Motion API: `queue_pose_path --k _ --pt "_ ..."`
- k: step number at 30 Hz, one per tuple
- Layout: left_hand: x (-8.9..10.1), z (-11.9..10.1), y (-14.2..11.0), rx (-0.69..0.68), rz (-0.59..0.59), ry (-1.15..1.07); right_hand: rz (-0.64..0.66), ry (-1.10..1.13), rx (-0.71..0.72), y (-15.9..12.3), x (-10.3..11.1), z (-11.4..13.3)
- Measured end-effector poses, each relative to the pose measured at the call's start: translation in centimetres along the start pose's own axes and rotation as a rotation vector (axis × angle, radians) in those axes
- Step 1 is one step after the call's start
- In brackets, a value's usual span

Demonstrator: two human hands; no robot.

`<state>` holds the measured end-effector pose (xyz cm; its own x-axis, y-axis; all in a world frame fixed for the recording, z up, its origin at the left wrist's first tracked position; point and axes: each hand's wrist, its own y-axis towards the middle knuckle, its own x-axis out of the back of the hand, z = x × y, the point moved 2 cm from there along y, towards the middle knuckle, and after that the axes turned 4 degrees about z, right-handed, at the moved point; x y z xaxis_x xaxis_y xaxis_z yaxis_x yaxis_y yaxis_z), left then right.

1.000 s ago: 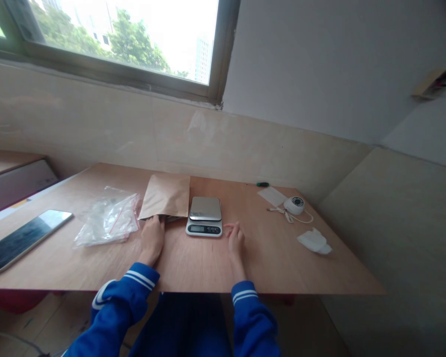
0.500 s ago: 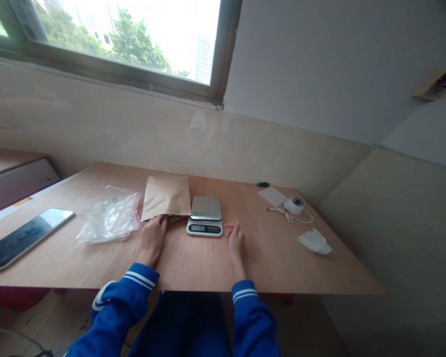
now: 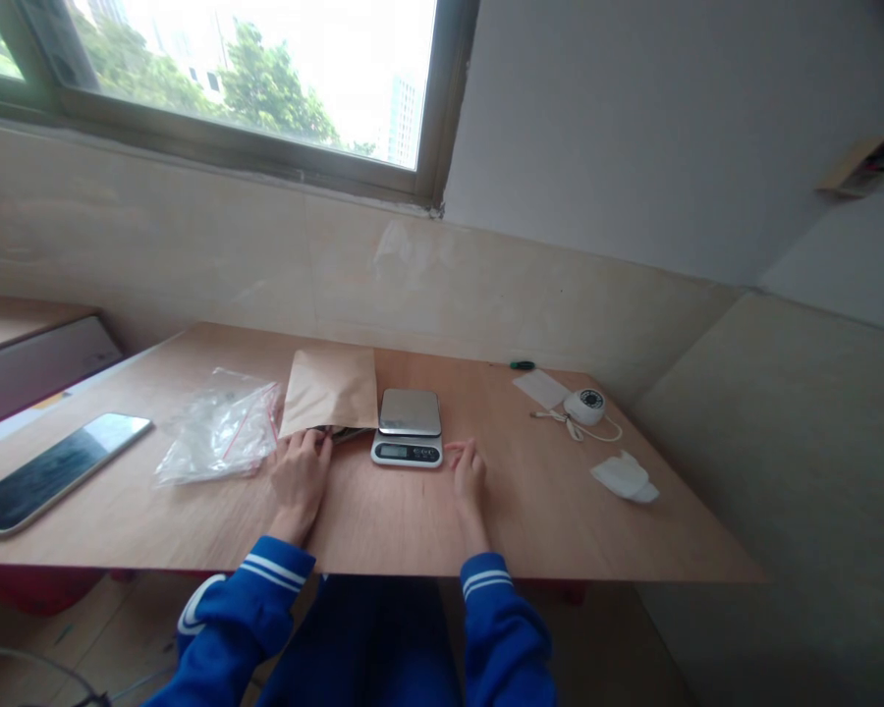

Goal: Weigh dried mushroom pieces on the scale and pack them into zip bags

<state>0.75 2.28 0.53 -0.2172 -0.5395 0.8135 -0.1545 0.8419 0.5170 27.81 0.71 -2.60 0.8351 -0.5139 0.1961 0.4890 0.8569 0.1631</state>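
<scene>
My left hand (image 3: 300, 476) rests at the near, open edge of a brown paper bag (image 3: 331, 388). Its fingers are a little apart, with the tips at the bag's mouth, where dark contents (image 3: 348, 433) peek out. To the right of the bag stands a small white kitchen scale (image 3: 408, 452) with a bare steel plate (image 3: 410, 410) and a grey display. Just right of the scale, my right hand (image 3: 469, 471) lies on the table, most fingers curled in and one finger pointing at the scale's side. Whatever the curled fingers may hold is hidden.
Clear plastic zip bags (image 3: 217, 432) lie left of the paper bag, with a phone (image 3: 59, 471) beyond them. On the right are a white dome camera (image 3: 583, 406) with a cable, a white paper sheet (image 3: 540, 389), a green-handled tool (image 3: 523, 365) and crumpled white wrapping (image 3: 625, 478).
My left hand has shifted slightly left along the bag's mouth, and its fingers have spread a little. My right hand and the scale stay in place.
</scene>
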Motion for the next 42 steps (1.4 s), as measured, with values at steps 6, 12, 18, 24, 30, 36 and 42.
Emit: queue_pose_path --k 6,12,18,24,30,36,42 --pt "-0.2 0.1 0.2 0.038 0.007 -0.18 0.004 0.01 0.002 -0.2 0.1 0.3" --pt "-0.2 0.0 0.3 0.024 0.026 -0.376 -0.004 0.003 0.0 -0.2 0.0 0.3" --pt "-0.9 -0.3 0.1 -0.083 0.042 -0.338 0.007 0.01 -0.012 -0.1 0.0 0.3" --pt "-3.0 -0.2 0.1 -0.238 0.094 -0.319 0.0 0.005 -0.003 -0.2 0.0 0.4" --pt "-3.3 0.0 1.1 -0.16 0.055 -0.437 0.004 0.012 -0.002 -0.3 0.1 0.5" --pt "-3.2 0.0 1.4 -0.174 0.006 -0.451 0.004 0.005 0.002 -0.3 0.1 0.5" --pt "-1.7 -0.7 0.9 -0.114 -0.011 -0.353 0.005 0.012 -0.013 -0.4 0.1 0.7"
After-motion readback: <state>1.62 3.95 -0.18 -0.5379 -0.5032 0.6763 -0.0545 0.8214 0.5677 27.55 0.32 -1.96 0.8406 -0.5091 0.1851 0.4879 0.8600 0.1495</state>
